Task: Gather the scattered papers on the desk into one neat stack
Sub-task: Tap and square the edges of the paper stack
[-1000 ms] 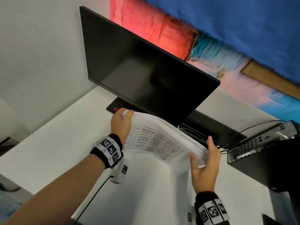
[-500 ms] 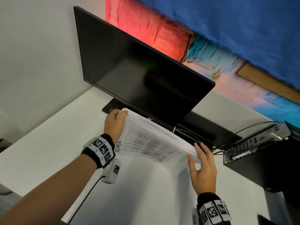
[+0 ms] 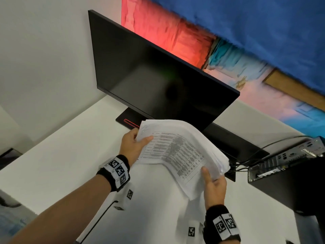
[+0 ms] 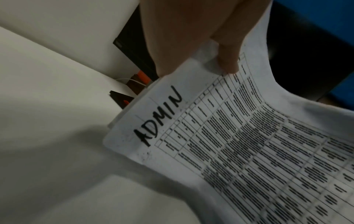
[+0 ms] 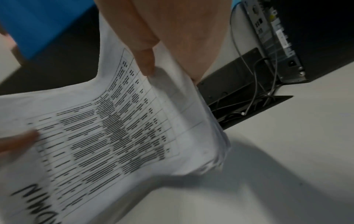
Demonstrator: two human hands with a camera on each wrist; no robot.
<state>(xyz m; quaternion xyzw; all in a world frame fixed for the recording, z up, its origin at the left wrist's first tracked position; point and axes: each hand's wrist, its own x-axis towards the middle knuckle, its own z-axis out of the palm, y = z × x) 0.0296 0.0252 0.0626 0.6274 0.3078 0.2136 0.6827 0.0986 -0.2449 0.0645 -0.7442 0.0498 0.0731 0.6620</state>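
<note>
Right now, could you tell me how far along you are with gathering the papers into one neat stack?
Done: the papers look gathered into one bundle; no loose sheets show on the desk. In hand: the left hand and right hand grip its opposite ends, holding it bowed above the desk before the monitor. Left: its right-hand edges are fanned and uneven, so squaring them up and laying the stack down.
</note>
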